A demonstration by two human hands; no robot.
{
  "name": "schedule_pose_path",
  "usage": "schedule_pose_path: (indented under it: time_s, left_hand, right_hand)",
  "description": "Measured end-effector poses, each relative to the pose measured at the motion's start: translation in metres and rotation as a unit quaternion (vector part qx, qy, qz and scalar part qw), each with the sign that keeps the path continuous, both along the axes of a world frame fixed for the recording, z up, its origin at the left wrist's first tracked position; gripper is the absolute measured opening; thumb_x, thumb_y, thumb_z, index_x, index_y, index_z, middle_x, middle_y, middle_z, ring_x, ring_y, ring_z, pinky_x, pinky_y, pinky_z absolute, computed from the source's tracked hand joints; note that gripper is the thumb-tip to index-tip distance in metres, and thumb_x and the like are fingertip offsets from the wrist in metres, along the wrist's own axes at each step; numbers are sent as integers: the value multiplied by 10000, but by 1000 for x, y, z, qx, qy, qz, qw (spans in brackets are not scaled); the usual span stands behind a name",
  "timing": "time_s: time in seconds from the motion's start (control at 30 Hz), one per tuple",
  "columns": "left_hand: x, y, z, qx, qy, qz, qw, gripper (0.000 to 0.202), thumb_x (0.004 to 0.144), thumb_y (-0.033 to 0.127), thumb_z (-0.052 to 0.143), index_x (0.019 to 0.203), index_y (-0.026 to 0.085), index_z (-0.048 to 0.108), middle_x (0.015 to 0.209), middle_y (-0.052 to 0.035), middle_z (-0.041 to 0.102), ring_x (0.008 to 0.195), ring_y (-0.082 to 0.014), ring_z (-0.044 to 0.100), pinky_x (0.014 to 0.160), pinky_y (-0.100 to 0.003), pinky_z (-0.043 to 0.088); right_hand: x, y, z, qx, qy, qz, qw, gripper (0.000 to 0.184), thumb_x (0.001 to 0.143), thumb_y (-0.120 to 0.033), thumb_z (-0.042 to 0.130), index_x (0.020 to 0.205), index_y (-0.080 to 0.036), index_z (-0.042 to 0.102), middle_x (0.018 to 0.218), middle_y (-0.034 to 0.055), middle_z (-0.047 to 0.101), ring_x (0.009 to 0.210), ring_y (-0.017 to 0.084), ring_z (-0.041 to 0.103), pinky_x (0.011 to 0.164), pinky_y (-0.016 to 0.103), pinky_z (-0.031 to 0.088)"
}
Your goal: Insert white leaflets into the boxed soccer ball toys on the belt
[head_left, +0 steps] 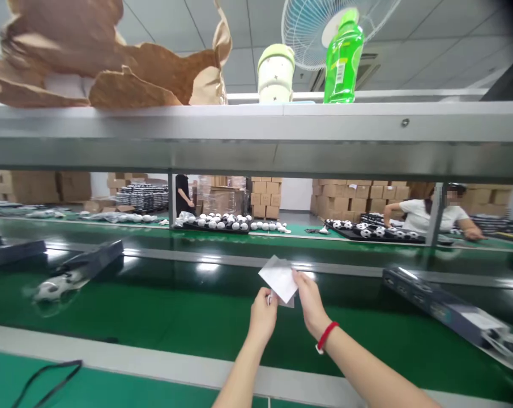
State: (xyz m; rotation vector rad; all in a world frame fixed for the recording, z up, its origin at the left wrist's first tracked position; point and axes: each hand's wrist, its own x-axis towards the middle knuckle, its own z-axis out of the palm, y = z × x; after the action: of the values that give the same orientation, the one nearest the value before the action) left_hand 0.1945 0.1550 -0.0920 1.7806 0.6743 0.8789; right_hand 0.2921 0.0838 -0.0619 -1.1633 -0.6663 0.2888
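Pinching a thin white rectangular sheet [278, 279] in a narrow grip, the left hand [263, 315] and right hand [310, 303] hold it up over the middle of a glossy green conveyor belt [154, 306].

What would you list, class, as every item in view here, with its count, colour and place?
Crumpled paper: one mass, brown, on top of the shelf, left
Canister: one, cream, on the shelf
Bottle: one, green, on the shelf
Fan: one, white, behind the shelf
Shelf: one, grey metal, across the view
Conveyor belt: one, green, below the shelf
Boxes: three, dark, on the belt
Trays: two, black, on the far bench
Footballs: many, black and white, on the trays
Cartons: many, tan, stacked behind
Co-workers: two, far side
White sheet: one, white, between the hands
Red cord: one, red, on the right wrist
Left hand: one, holding the sheet
Right hand: one, holding the sheet
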Motion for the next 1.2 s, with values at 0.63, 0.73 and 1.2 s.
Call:
schedule_pose_path:
  time_s: [0.63,0.73,1.2]
  left_hand:
    - [-11,-9,1,-46,79,-134,987,336,827,448,476,976,157,555,507,69,418,348,-75,337,336,-184,246]
    - [-13,-6,4,-53,78,-132,987,388,809,505,486,967,156,548,474,94,343,340,-70,293,332,-180,236]
    - [-17,-31,19,-57,97,-253,961,411,753,512,603,942,148,588,526,59,422,395,-71,362,318,-157,244]
  right_hand:
    - [10,-14,-57,-107,-60,-82,989,409,779,-597,460,685,-206,536,588,-15,550,569,174,497,516,252,339]
    - [9,-15,-56,-113,-63,-90,987,406,796,-595,429,693,-212,517,601,-18,546,579,171,498,519,248,348]
    - [20,-25,-51,-137,-37,-155,978,343,834,-525,383,819,-212,522,746,24,623,710,207,573,613,276,422]
